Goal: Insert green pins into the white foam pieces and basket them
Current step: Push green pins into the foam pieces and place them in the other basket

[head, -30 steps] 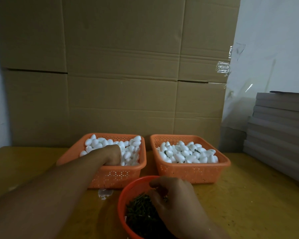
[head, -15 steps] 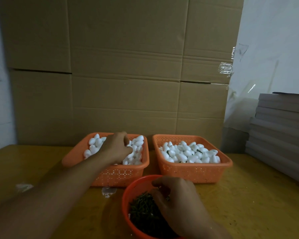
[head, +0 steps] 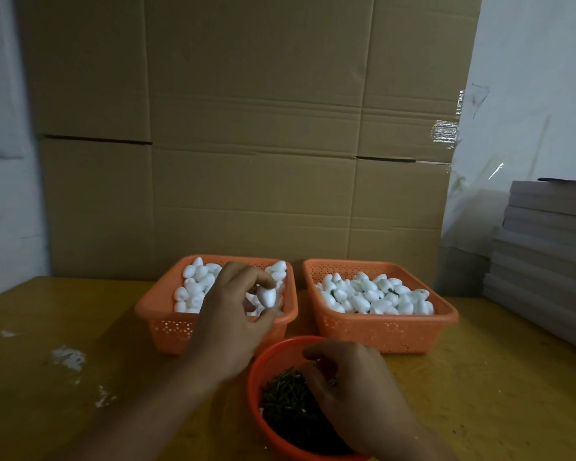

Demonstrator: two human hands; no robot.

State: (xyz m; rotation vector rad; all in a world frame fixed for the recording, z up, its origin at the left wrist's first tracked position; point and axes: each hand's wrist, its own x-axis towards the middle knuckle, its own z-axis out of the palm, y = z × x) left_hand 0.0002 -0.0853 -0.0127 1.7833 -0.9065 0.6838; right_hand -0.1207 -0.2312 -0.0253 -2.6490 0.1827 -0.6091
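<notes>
A wall of stacked cardboard cartons (head: 253, 134) stood at 12 o'clock, filling most of the background. Below it lay the yellow desk (head: 499, 394), marked with white smears (head: 68, 357) at 9 o'clock. A stack of flat grey boards (head: 546, 257) rested on the desk's edge at 3 o'clock.

Two orange perforated baskets sat side by side at the back of the desk, close together but apart. The left basket (head: 167, 322), at 11 o'clock, held plain white foam pieces (head: 197, 281). The right basket (head: 383, 334), at 1 o'clock, held pinned foam pieces (head: 373, 296), with dark green showing among several of them.

A round red bowl (head: 263, 364) stood at 6 o'clock, just in front of both baskets, loaded with green pins (head: 288, 404).

The left hand (head: 233, 324) was raised over the near right part of the left basket, thumb and fingertips pinching a single foam piece (head: 267, 296) clear of the heap.

The right hand (head: 350, 394) lay over the bowl's right half, fingers curled down into the pins. A small green item showed at its fingers; whether a pin was actually gripped could not be told.
</notes>
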